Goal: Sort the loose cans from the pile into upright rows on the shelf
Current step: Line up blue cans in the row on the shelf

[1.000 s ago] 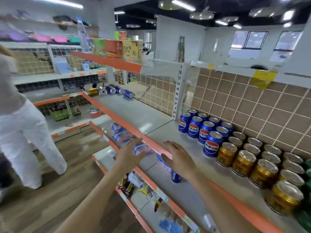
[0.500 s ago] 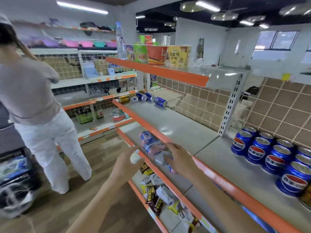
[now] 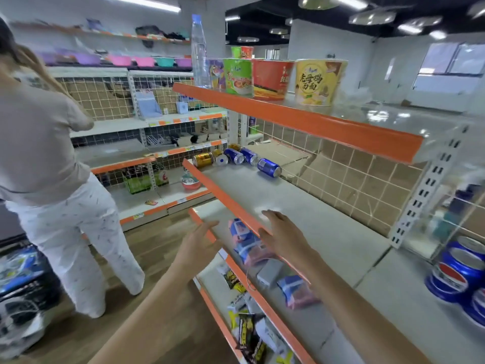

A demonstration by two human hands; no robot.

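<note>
Two hands reach forward at lower centre, fingers straight and spread, holding nothing: the left hand (image 3: 200,246) beside the shelf's (image 3: 309,219) orange edge, the right hand (image 3: 282,232) over it. Loose cans (image 3: 236,157) lie toppled at the shelf's far end, mid-frame. Upright blue cans (image 3: 458,271) stand at right.

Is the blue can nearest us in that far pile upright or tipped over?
Tipped over. The blue can lies on its side on the shelf, its round end facing the camera.
</note>
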